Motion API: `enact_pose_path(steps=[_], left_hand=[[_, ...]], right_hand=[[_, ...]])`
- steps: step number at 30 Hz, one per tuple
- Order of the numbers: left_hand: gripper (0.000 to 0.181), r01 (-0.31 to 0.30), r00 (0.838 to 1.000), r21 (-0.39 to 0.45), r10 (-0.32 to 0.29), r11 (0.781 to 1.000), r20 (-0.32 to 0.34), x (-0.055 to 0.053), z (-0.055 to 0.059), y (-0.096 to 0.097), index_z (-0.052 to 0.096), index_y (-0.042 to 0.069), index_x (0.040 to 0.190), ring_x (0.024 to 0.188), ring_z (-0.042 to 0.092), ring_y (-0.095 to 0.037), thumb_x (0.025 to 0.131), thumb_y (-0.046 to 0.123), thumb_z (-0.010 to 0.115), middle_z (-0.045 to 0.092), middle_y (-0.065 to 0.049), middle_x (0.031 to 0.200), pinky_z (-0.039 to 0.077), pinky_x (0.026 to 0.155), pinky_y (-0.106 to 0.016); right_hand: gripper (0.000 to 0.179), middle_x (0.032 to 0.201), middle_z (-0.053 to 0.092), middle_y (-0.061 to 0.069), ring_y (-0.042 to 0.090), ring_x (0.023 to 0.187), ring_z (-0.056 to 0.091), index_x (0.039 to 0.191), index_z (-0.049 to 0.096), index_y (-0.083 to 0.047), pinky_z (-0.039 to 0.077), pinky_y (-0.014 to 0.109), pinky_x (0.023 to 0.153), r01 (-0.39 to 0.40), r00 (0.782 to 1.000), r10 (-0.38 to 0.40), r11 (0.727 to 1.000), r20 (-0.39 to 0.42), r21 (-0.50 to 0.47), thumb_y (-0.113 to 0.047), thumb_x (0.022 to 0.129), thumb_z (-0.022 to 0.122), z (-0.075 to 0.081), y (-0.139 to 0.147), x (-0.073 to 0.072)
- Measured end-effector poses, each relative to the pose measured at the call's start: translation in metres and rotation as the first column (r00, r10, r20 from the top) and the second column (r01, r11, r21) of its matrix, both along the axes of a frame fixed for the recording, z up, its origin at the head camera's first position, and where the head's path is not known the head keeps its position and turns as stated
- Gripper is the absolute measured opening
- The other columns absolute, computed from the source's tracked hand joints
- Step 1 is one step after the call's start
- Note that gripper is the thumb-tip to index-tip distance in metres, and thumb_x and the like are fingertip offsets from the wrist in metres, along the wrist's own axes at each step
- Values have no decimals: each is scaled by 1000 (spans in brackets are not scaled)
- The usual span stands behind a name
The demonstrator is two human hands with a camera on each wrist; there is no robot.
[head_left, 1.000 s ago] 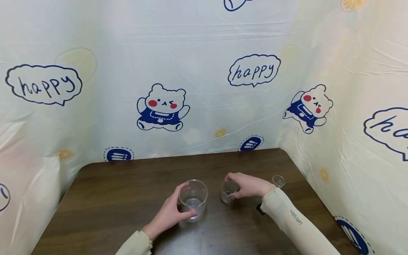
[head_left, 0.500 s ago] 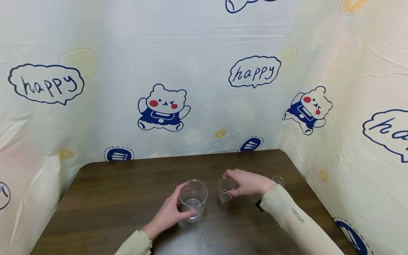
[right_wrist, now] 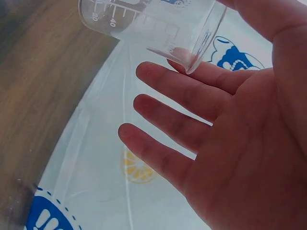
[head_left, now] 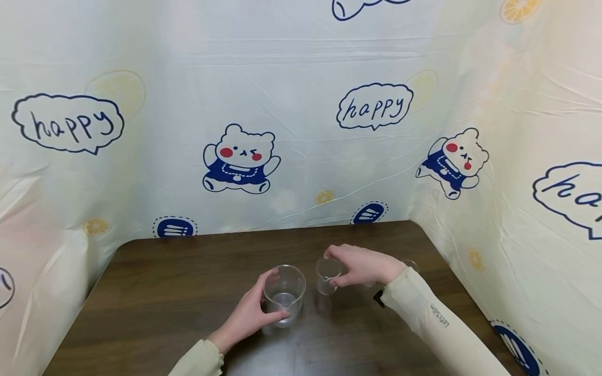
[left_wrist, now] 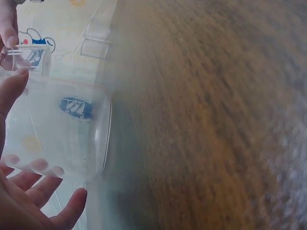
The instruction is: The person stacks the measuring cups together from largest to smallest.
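A large clear glass beaker (head_left: 288,290) stands upright on the brown table, and the left hand (head_left: 251,316) grips its side, thumb in front and fingers behind. Off the table, just right of it, hangs a smaller beaker (head_left: 324,279), pinched near its rim by the thumb and forefinger of the right hand (head_left: 362,265). White scale marks show on this smaller beaker (right_wrist: 139,21) in the right wrist view, where the other fingers spread away from it. The left wrist view shows the large beaker (left_wrist: 62,124) with its base on the table.
Two more small beakers stand farther right, largely hidden by the right wrist; one rim (head_left: 411,264) peeks out behind the sleeve. They show as small beakers (left_wrist: 96,48) in the left wrist view. A printed curtain (head_left: 301,104) encloses the table (head_left: 188,282).
The right hand has raised the small beaker off the table and carried it leftward, closer to the large beaker. The left hand and large beaker have stayed put.
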State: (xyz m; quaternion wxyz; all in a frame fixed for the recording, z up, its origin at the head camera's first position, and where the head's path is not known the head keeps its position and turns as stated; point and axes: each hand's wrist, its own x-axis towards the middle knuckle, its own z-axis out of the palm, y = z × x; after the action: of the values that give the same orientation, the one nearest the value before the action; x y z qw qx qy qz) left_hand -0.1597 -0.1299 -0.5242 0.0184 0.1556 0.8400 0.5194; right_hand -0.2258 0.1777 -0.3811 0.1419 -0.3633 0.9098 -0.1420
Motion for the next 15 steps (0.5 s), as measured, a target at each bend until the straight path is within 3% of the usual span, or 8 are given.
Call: enact_pose_path(steps=[7, 15], left_hand=[[100, 0, 1000, -4, 0, 1000, -4, 0, 2, 1, 38, 26, 157, 135, 55, -25, 76, 36, 95, 59, -4, 146, 52, 94, -40], [100, 2, 1000, -10, -2, 1000, 8, 0, 0, 2, 36, 28, 158, 136, 55, -25, 77, 38, 95, 58, -3, 147, 53, 92, -42]], right_hand=[[48, 114, 65, 0, 16, 103, 61, 127, 59, -11, 53, 36, 91, -40, 999, 39, 999, -37, -23, -33, 90, 79, 12, -8, -2], [44, 110, 65, -1, 17, 99, 61, 124, 60, -12, 52, 34, 87, -62, 997, 61, 998, -47, -32, -32, 89, 77, 26, -19, -3]])
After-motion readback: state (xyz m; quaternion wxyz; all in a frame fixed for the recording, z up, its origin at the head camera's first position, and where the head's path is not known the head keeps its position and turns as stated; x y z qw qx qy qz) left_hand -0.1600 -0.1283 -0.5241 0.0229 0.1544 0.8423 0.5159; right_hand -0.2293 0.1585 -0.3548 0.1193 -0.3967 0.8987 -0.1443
